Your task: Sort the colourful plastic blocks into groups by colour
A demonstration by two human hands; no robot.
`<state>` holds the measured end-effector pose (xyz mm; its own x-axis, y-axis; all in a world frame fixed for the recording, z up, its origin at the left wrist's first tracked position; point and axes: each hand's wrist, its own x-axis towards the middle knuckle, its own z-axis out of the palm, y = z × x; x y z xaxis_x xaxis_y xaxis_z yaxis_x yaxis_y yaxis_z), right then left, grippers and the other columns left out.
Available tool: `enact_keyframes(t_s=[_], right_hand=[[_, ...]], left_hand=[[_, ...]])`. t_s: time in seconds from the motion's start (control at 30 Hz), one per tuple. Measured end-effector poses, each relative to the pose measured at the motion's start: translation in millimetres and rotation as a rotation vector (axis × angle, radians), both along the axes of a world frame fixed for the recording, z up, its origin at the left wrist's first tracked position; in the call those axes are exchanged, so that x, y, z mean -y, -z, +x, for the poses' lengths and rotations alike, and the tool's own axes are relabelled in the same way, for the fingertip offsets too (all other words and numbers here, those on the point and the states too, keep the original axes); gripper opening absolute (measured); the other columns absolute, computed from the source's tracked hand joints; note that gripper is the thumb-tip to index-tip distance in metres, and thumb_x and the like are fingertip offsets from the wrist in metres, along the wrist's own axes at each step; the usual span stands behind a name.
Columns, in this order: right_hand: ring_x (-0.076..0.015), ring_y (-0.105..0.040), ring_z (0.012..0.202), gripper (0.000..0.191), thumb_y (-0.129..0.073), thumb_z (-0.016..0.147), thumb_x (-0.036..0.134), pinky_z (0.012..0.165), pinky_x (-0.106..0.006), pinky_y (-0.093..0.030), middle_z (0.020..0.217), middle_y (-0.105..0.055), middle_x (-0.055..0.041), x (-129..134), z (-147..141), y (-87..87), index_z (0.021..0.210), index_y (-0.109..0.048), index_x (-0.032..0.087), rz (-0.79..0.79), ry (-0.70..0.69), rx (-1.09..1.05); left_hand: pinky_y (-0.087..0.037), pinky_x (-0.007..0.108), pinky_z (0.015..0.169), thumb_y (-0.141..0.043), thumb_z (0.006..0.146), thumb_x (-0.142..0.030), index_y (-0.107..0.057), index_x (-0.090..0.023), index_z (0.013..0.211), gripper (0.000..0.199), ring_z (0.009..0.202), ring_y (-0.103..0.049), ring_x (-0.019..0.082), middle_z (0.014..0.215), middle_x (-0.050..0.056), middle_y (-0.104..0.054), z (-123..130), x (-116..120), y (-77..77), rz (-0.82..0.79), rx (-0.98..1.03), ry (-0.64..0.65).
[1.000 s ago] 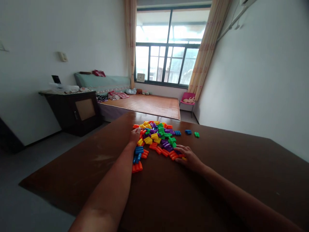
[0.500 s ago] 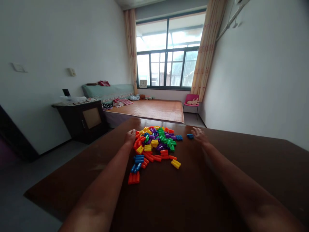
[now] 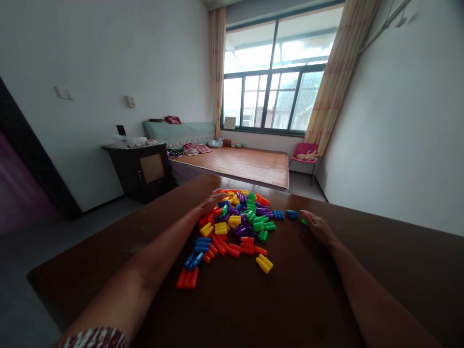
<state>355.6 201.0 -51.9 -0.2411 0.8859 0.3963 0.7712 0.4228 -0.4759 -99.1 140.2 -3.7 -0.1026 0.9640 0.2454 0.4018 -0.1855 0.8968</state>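
Note:
A heap of colourful plastic blocks in red, yellow, green, purple and blue lies on the dark brown table. My left hand rests at the far left edge of the heap, touching it; its fingers are small and partly merged with the blocks. On the right, my right hand is low over the table, with a green block partly showing under its fingers. Just left of those fingers lies a blue block. A yellow block sits apart, nearer me.
Beyond the table stands a bed with a mat and clothes. A dark cabinet is at the left, and a pink chair with a plush toy at the back right, below the window.
The view has turned left, so the room appears shifted right. My right hand has come nearer, and a green block now shows at its fingers. My left hand has moved slightly over the heap's edge.

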Motion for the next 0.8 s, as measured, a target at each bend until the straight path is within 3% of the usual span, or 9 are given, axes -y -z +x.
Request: enact_keyframes(t_s=[0.1, 0.2, 0.37, 0.5, 0.57, 0.67, 0.8], right_hand=[[-0.0237, -0.052, 0.124, 0.058, -0.027, 0.092, 0.057, 0.108, -0.04, -0.037, 0.133, -0.058, -0.0059, -1, -11, -4.0, 0.13, -0.056, 0.025, -0.034, -0.091, -0.115], [-0.025, -0.049, 0.126, 0.055, -0.034, 0.09, 0.057, 0.11, -0.042, -0.034, 0.134, -0.056, -0.0044, 1, -20, -5.0, 0.129, -0.057, 0.027, -0.073, -0.122, -0.1], [-0.0255, -0.054, 0.118, 0.048, -0.034, 0.09, 0.054, 0.106, -0.045, -0.036, 0.119, -0.066, -0.0048, 3, -14, -8.8, 0.111, -0.068, 0.028, -0.071, -0.123, -0.069], [-0.0256, -0.053, 0.118, 0.053, -0.034, 0.089, 0.058, 0.108, -0.042, -0.034, 0.112, -0.068, -0.0076, 4, -4, -15.4, 0.084, -0.074, 0.024, -0.031, -0.143, -0.13], [-0.0258, -0.058, 0.111, 0.057, -0.033, 0.088, 0.062, 0.103, -0.041, -0.039, 0.108, -0.069, -0.0082, 5, 0, -17.3, 0.076, -0.071, 0.022, -0.105, -0.17, -0.201], [-0.0235, -0.064, 0.092, 0.059, -0.037, 0.084, 0.069, 0.093, -0.04, -0.046, 0.095, -0.071, -0.0067, 8, 5, -18.2, 0.081, -0.07, 0.021, -0.236, -0.233, -0.299], [-0.0217, -0.065, 0.081, 0.059, -0.048, 0.077, 0.072, 0.083, -0.037, -0.05, 0.084, -0.072, -0.0066, 13, 9, -20.9, 0.085, -0.071, 0.019, -0.284, -0.296, -0.425]], left_hand=[[-0.025, 0.039, 0.114, -0.056, 0.072, -0.071, -0.075, -0.021, 0.093, 0.058, 0.136, -0.034, 0.031, 0.139, 0.007, -0.051, 16, 0, 3.4, 0.025, -0.043, 0.121], [-0.032, 0.04, 0.11, -0.061, 0.071, -0.067, -0.077, -0.023, 0.086, 0.05, 0.132, -0.04, 0.032, 0.132, 0.009, -0.057, 39, 0, 2.6, 0.052, -0.044, 0.169], [-0.034, 0.041, 0.108, -0.061, 0.074, -0.064, -0.077, -0.02, 0.081, 0.047, 0.129, -0.044, 0.033, 0.118, 0.011, -0.065, 86, -1, -2.8, 0.034, 0.004, 0.186], [-0.036, 0.04, 0.106, -0.056, 0.077, -0.064, -0.076, -0.019, 0.08, 0.049, 0.121, -0.051, 0.03, 0.107, 0.01, -0.069, 120, -1, -1.0, 0.054, 0.015, 0.22], [-0.039, 0.039, 0.104, -0.054, 0.078, -0.065, -0.076, -0.019, 0.081, 0.051, 0.116, -0.055, 0.028, 0.109, 0.01, -0.069, 136, -1, 1.9, 0.051, 0.022, 0.249], [-0.039, 0.037, 0.103, -0.052, 0.078, -0.066, -0.075, -0.017, 0.082, 0.055, 0.113, -0.056, 0.026, 0.111, 0.01, -0.068, 161, -4, 5.6, 0.047, 0.011, 0.275], [-0.038, 0.036, 0.104, -0.049, 0.08, -0.066, -0.074, -0.016, 0.085, 0.056, 0.114, -0.055, 0.026, 0.108, 0.009, -0.069, 192, -6, 6.1, 0.066, -0.048, 0.305]])
